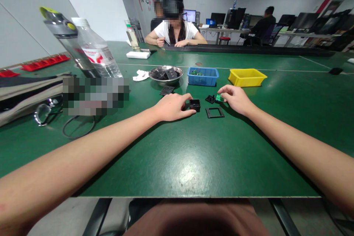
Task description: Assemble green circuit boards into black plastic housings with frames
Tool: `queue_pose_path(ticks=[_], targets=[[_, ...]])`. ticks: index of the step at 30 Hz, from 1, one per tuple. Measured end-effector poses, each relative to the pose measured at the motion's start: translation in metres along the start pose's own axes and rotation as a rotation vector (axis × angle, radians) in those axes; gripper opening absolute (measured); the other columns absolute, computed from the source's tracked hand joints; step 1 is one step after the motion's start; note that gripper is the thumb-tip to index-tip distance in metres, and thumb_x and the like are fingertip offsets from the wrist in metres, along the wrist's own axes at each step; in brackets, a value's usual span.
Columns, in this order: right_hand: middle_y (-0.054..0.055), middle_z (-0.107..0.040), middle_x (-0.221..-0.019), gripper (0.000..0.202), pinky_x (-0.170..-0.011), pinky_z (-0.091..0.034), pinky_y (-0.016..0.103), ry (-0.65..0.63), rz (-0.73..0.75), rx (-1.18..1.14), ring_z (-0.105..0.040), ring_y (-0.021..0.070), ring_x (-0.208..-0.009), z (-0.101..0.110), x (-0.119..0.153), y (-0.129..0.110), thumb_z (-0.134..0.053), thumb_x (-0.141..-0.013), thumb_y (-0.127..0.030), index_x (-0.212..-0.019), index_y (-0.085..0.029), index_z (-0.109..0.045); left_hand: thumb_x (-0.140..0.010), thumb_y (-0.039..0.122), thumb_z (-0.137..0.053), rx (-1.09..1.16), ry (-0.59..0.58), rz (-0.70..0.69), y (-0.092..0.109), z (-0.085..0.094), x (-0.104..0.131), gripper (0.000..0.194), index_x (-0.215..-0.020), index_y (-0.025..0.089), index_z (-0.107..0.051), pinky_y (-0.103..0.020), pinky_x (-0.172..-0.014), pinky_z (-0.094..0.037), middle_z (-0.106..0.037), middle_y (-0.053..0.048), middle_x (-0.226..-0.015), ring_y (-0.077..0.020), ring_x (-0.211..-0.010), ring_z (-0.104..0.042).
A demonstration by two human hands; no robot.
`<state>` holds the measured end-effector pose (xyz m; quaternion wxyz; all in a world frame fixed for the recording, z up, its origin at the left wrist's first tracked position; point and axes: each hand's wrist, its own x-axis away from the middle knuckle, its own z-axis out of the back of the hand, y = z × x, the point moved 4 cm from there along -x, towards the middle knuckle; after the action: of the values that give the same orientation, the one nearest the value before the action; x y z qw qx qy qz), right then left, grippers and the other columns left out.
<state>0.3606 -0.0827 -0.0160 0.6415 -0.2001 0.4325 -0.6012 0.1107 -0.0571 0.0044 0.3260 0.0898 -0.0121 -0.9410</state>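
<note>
My left hand (177, 107) grips a small black open-topped plastic box (195, 105) between thumb and fingers on the green table. In my right hand (234, 99) a small green circuit board (219, 98) is pinched between thumb and fingertips, close above the table. Just left of the board lies a small black plastic part (210, 99). A black rectangular frame (215, 113) lies flat between the hands, slightly nearer to me. Behind my left hand a flat black piece (167, 90) rests beside the metal bowl.
A metal bowl (155, 78) holds black parts; a blue bin (203, 80) holds green boards. A yellow bin (247, 79) stands right of them. Bottles (96, 53), a crumpled tissue (141, 76) and a cable (79, 136) are at left. Opposite sits another person (177, 29).
</note>
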Motion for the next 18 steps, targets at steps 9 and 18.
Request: queue_pose_path(ticks=[9,18], targets=[[0.000,-0.064,-0.072,0.026,-0.065,-0.043,0.030,-0.005,0.146,0.162,-0.053,0.0152,-0.062,-0.001,0.006,-0.011,-0.060,-0.072,-0.020,-0.095,-0.017,-0.072,-0.090,0.049,-0.061,0.068,0.029,-0.026,-0.001,-0.001,0.002,0.039,-0.114,0.020,-0.054,-0.026,-0.054,-0.034,-0.070,0.002,-0.075,-0.0175,-0.059,-0.064],[0.003,-0.063,-0.074,0.023,-0.065,-0.045,0.030,-0.009,0.467,0.290,-0.054,0.0153,-0.062,-0.009,0.019,-0.034,-0.058,-0.075,-0.010,-0.087,-0.017,-0.077,-0.091,0.049,-0.058,0.069,0.029,-0.038,0.000,-0.001,0.001,0.039,-0.116,0.020,-0.054,-0.026,-0.055,-0.036,-0.070,0.001,-0.075,-0.0183,-0.061,-0.065]])
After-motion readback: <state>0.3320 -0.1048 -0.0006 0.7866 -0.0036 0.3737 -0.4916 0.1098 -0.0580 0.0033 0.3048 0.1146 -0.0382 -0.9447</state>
